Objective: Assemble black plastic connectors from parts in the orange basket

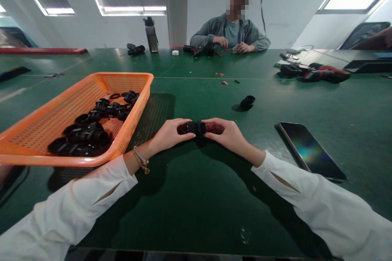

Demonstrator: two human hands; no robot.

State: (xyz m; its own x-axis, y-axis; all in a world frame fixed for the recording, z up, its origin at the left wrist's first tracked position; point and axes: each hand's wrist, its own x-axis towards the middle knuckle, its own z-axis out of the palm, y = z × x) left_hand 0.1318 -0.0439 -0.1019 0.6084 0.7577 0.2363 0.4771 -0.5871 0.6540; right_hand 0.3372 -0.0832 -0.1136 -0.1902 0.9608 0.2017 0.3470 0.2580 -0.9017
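Observation:
Between my two hands, just above the green table, is a black ribbed plastic fitting (197, 127) lying sideways. My left hand (173, 132) grips its left end between thumb and fingers. The right end is pinched by my right hand (225, 131). Fingers cover both ends, so I cannot see how the fitting's parts join. To the left, an orange perforated basket (134, 120) holds several black plastic fittings (88, 132) and rings. Beyond my right hand, a single short black tube-like piece (247, 102) rests on the table.
A smartphone (309, 149) lies right of my right forearm on the green table (196, 208). Dark and red tools (315, 72) are at the far right. Across the table sits a person (232, 34) handling small parts. A water bottle (151, 36) stands at the far edge.

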